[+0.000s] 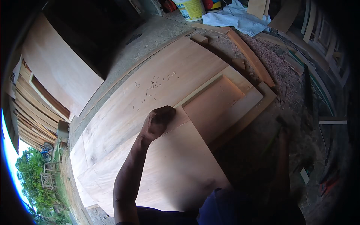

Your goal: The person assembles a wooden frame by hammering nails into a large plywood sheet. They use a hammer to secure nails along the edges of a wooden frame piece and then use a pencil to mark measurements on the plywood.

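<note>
My left hand [159, 120] rests, fingers curled, on a pale plywood sheet [187, 146], close to the near end of a light wood strip [200, 90]. Whatever its fingers pinch is hidden. Several small nails [153, 85] lie scattered on the larger plywood panel [123, 97] beyond that hand. The strip borders a recessed, frame-like opening [212, 101] in the work. Off to the right, in deep shadow, my right hand [284, 134] is closed and raised away from the wood. A dark shape and a thin greenish streak show beside it, too dim to name.
Another plywood sheet [60, 67] leans at the left beside stacked boards [33, 105]. A curved timber [251, 58] and wood shavings [285, 75] lie at the far right. At the back stand a yellow-and-white bucket [189, 9] and a white sack [236, 17].
</note>
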A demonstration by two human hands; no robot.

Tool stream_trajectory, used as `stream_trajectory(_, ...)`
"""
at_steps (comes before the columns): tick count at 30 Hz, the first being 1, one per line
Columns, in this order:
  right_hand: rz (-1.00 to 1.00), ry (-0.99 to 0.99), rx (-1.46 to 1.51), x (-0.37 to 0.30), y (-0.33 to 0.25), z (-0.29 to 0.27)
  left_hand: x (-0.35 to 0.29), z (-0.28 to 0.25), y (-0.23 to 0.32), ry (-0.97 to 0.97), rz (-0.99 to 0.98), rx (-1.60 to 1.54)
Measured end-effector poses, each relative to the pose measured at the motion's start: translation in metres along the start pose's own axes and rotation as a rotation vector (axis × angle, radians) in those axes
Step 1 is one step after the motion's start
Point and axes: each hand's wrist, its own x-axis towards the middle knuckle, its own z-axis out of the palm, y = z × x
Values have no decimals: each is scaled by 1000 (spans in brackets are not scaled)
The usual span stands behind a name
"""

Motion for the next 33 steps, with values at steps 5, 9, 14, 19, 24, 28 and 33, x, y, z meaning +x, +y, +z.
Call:
stream_trajectory(5, -923, 105, -575, -69, 18, 65, -3, 16, -12, 1, -68, -120)
stream_trajectory(9, -805, 24, -1148, -141, -54, 102, -15, 9, -9, -81, -299, -128)
stream_trajectory(14, -826, 288, -462, -122, -13, 67, -3, 7, 11, -3, -138, 27)
stream_trajectory(19, 113, -190, 536, -128, -12, 67, -2, 6, 15, -28, -190, 44)
stream_trajectory(24, -236, -852, 235, -326, -138, 126, -14, 1, 1, -1, -168, 49)
stream_trajectory(28, -412, -961, 195, -353, -159, 159, -9, 4, 16, -9, -184, 59)
stream_trajectory(33, -714, -931, 100, -346, -151, 189, -8, 3, 17, -4, -159, 112)
